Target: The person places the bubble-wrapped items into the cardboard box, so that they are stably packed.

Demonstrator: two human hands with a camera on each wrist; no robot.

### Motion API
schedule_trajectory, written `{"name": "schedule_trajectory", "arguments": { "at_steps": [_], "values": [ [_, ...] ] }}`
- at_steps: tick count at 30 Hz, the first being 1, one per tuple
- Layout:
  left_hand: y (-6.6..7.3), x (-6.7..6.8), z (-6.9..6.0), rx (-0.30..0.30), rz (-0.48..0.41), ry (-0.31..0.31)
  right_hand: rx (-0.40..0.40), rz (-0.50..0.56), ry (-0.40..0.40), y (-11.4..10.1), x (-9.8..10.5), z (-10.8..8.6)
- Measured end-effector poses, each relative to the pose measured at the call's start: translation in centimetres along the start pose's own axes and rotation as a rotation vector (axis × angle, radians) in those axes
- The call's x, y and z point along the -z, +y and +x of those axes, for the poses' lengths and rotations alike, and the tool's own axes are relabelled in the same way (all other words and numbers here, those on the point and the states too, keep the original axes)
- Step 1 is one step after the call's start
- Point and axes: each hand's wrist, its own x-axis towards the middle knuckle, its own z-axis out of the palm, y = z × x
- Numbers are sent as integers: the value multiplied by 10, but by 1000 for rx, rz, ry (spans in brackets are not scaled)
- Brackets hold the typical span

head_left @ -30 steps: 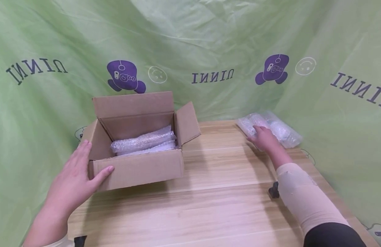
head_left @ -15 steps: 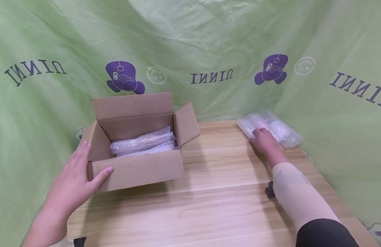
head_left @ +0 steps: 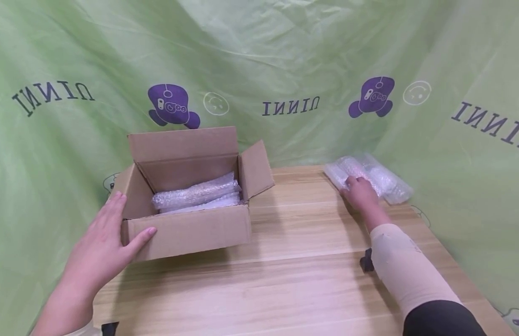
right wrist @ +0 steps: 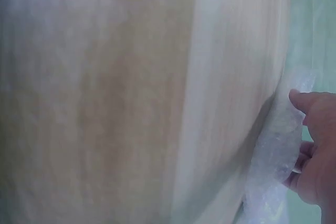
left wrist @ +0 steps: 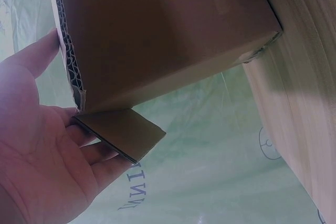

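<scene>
My left hand (head_left: pixel 101 243) rests on the near left corner of a flapped cardboard box (head_left: pixel 196 233). Its thumb lies on the front wall, and its extended fingers run along the left side flap (left wrist: pixel 123 129). Inside the box are bubble-wrapped bundles (head_left: pixel 194 193); what they contain is obscured. On the far right of the table, my right hand (head_left: pixel 362 196) grips a bubble-wrapped bundle (head_left: pixel 355 168). In the right wrist view, thumb and bent fingers sit against the clear wrap (right wrist: pixel 275 150). Beside it lies another wrapped bundle (head_left: pixel 391 184).
The wood-grain table (head_left: pixel 259 294) extends between box and bundles. A small black clamp-like piece (head_left: pixel 366 261) stands by my right forearm, and another dark piece (head_left: pixel 109 328) shows at the near left. A green printed curtain (head_left: pixel 293 56) hangs close behind.
My right hand's fingers have drawn in on the bundle, and the right forearm has shifted slightly left. My left hand and the box stay in place.
</scene>
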Motion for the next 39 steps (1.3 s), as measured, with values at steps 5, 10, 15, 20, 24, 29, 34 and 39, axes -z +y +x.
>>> {"name": "schedule_trajectory", "arguments": {
  "at_steps": [5,10,15,20,24,29,34,39],
  "values": [
    [1,0,0,-2,3,3,-30,19,5,0,0,0],
    [1,1,1,-3,-2,3,-36,74,15,-7,10,-1],
    [1,1,1,-8,-9,1,5,136,50,-20,26,2],
    [1,2,1,5,-6,-9,81,168,98,-37,43,7],
    [1,2,1,7,-4,-12,135,182,135,-55,58,9],
    [2,2,1,5,-3,-9,196,166,162,-80,76,7],
    [2,2,1,5,-4,-11,248,147,175,-104,94,2],
    [1,1,1,4,-7,-8,285,128,179,-127,112,-4]
  ]
}}
